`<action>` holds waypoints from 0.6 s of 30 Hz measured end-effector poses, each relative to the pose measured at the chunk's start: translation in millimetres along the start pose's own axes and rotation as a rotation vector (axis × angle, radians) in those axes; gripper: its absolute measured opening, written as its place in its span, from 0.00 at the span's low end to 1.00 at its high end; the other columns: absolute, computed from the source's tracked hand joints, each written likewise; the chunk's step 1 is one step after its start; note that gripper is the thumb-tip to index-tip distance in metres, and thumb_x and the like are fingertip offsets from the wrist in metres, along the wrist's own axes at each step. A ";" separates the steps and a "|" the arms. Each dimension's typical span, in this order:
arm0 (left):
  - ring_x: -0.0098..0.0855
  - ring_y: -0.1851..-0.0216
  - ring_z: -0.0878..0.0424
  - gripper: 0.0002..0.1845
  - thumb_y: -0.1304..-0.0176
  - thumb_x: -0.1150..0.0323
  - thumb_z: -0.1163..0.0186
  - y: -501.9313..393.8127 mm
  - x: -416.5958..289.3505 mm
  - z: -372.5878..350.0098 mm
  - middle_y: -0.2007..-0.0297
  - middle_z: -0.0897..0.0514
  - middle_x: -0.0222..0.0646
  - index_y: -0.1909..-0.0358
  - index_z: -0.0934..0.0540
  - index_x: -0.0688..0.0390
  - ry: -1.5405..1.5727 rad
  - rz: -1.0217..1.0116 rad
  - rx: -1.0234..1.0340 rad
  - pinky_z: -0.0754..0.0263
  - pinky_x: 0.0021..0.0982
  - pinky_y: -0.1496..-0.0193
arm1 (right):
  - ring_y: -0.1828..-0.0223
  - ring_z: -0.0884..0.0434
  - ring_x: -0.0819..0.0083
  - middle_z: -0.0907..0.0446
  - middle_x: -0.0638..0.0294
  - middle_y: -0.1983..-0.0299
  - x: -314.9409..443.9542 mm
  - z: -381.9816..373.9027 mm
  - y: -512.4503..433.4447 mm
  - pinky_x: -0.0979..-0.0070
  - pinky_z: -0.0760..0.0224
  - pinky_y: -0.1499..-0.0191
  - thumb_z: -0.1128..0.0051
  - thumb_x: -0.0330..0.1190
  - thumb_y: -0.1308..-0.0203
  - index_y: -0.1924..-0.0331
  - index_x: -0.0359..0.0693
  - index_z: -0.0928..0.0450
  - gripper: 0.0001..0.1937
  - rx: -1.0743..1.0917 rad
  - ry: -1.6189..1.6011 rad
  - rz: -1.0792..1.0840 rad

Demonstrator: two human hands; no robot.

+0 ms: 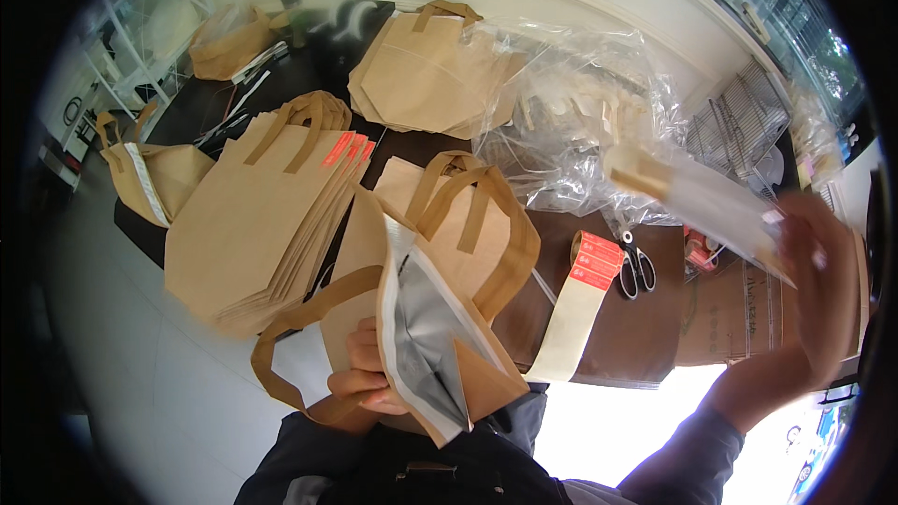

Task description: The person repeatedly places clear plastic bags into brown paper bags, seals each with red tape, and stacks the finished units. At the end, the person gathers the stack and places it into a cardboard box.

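My left hand (368,372) grips the side of a kraft paper bag with a silver foil lining (428,315); its mouth gapes towards me and its two brown handles stick out. At the right, my raised right hand (814,245) is blurred and holds a long whitish translucent packet (722,210) with something tan at its far end; what is inside cannot be told. Left of the lined bag lies a stack of flat kraft bags (259,224) with red labels. Behind it are more handled kraft bags (456,203).
A roll of red labels (596,259) trails its backing strip beside black-handled scissors (637,270). Clear plastic wrapping (575,112) covers the back right, near a wire rack (736,119). More kraft bags (428,77) lie at the back. A cardboard box (729,315) stands right of the dark table.
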State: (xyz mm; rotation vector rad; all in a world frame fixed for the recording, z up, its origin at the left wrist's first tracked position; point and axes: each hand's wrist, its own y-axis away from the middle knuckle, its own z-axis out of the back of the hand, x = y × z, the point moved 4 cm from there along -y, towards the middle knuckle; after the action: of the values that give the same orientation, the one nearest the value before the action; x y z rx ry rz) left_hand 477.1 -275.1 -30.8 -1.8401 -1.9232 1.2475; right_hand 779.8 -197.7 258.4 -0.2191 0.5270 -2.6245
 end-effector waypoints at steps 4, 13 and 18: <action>0.35 0.75 0.24 0.14 0.25 0.53 0.51 2.9 -19.6 -8.0 0.76 0.23 0.33 0.61 0.36 0.53 0.024 -0.026 0.055 0.27 0.40 0.63 | 0.70 0.20 0.77 0.20 0.57 0.62 30.9 31.6 16.1 0.78 0.28 0.72 0.50 0.23 0.30 0.53 0.40 0.22 0.07 0.176 -0.177 0.108; 0.30 0.74 0.27 0.14 0.27 0.54 0.46 -8.3 -70.6 -32.7 0.80 0.23 0.26 0.64 0.32 0.51 -0.009 -0.188 0.254 0.30 0.37 0.61 | 0.70 0.13 0.66 0.16 0.55 0.70 143.9 -38.1 -30.3 0.71 0.25 0.72 0.40 0.21 0.44 0.62 0.36 0.16 0.07 0.457 -0.025 0.714; 0.30 0.70 0.28 0.15 0.29 0.52 0.46 -18.4 -114.2 -19.1 0.75 0.23 0.27 0.65 0.32 0.52 -0.055 -0.276 0.234 0.32 0.39 0.58 | 0.63 0.14 0.57 0.19 0.49 0.63 206.2 -38.3 -25.2 0.68 0.23 0.69 0.38 0.27 0.46 0.63 0.29 0.20 0.10 0.246 -0.437 1.157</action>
State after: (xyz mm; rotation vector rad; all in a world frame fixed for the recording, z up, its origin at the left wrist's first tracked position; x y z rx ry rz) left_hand 499.6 -366.9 38.5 -1.3884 -1.8862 1.3723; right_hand 578.1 -259.3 246.9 -0.2832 0.0918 -1.4280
